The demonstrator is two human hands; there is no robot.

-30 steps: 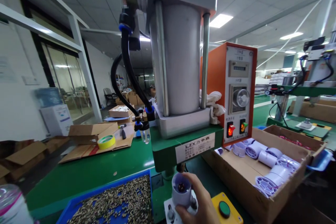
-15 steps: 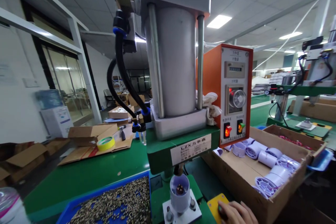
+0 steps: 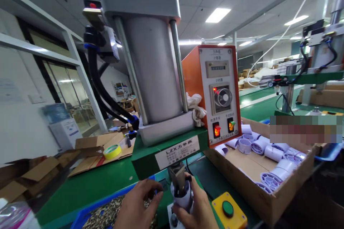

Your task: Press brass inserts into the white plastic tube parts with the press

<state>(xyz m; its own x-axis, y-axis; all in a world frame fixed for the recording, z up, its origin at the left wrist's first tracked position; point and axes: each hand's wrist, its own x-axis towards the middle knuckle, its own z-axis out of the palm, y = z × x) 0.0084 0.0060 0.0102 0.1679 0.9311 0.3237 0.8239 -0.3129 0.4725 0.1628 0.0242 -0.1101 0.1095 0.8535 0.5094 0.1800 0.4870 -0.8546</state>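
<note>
A white plastic cylinder part (image 3: 183,197) stands on the fixture under the press ram (image 3: 177,176), whose tip reaches into the part's top. My right hand (image 3: 199,209) wraps around the part from the right. My left hand (image 3: 135,205) hovers over the blue tray of small brass pieces (image 3: 100,217), with its fingertips pinched together just left of the part. Whether a brass piece sits between them is too small to tell.
The green press body (image 3: 150,150) and its grey cylinder (image 3: 153,75) rise ahead, beside an orange control box (image 3: 215,93). A yellow box with a green button (image 3: 228,209) sits to the right. Beyond it lies a cardboard box (image 3: 242,182) of white parts. Flattened cartons and a tape roll (image 3: 112,151) lie left.
My right hand left the green button and went back to grip the white part. The ram has come down into the part. My left hand has come into view over the tray.
</note>
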